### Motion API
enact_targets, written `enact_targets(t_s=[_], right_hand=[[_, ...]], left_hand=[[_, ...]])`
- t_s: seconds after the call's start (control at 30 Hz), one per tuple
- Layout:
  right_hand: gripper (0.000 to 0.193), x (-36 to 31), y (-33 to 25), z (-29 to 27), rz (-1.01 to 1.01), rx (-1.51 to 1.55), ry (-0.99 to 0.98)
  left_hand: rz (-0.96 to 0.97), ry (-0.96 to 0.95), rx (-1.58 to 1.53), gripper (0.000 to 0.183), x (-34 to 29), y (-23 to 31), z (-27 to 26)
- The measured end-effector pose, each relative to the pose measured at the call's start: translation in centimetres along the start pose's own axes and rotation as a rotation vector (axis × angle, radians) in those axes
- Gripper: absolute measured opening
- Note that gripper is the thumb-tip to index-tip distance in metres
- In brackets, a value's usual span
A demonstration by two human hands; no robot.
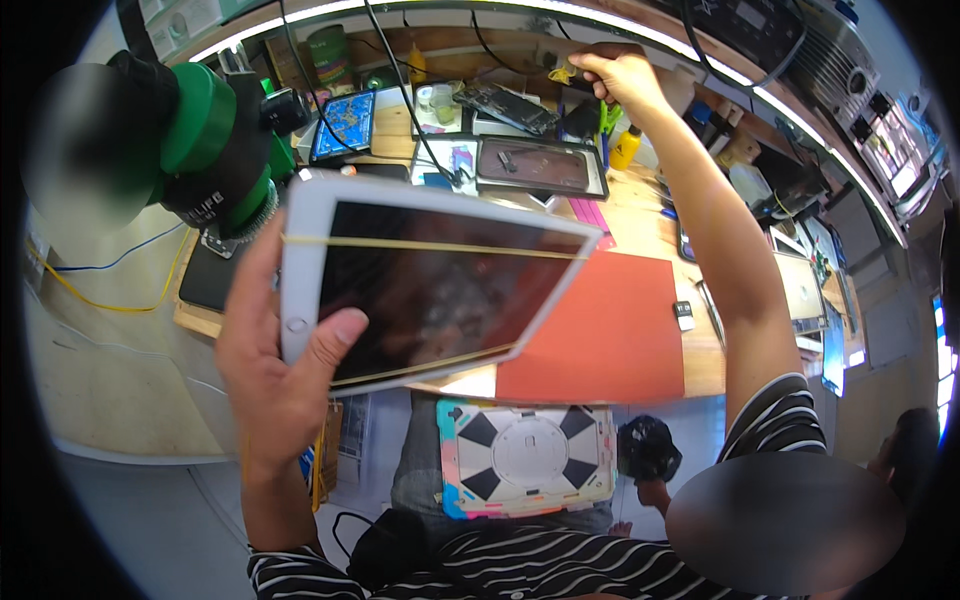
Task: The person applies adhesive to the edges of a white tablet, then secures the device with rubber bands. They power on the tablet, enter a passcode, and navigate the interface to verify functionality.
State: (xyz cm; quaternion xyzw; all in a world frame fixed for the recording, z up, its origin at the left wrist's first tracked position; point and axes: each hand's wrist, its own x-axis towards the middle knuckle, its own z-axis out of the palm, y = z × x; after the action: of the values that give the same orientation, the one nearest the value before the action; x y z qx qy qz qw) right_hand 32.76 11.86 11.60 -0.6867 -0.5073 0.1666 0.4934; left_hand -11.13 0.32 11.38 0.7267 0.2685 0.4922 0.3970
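Note:
My left hand (275, 350) grips a white-framed tablet (430, 290) by its left end, thumb over the front near the round button. The tablet is held tilted above the bench, its dark screen towards me. Two stretched rubber bands (440, 246) cross it, one near each long edge. Far off at the back of the bench, my right hand (620, 78) pinches some yellow rubber bands (562, 75) between thumb and fingertips. A tablet case (530, 458) with a pale back, dark panels and coloured edges rests on my lap.
A green and black microscope (215, 130) stands at the left. An orange mat (610, 330) covers part of the wooden bench. Behind lie a framed dark panel (535, 163), a blue board (343, 125), an opened phone (508, 107) and a yellow bottle (625, 148). Cables hang down from above.

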Motion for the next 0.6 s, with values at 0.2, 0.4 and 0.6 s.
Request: enact_targets(t_s=[0.2,0.4,0.6], right_hand=[[0.016,-13.9,-0.2,-5.5,0.052,0.125,-0.268],[0.035,-21.9,1.9,-5.5,0.229,-0.38,-0.445],[0.036,-22.8,1.0,-5.4,0.09,-0.48,-0.513]], left_hand=[[0.006,-0.14,0.033,0.045,2.0,1.9,0.0],[0.164,-0.323,0.283,0.038,5.8,3.0,3.8],[0.268,-0.244,0.549,0.018,5.8,5.0,6.6]])
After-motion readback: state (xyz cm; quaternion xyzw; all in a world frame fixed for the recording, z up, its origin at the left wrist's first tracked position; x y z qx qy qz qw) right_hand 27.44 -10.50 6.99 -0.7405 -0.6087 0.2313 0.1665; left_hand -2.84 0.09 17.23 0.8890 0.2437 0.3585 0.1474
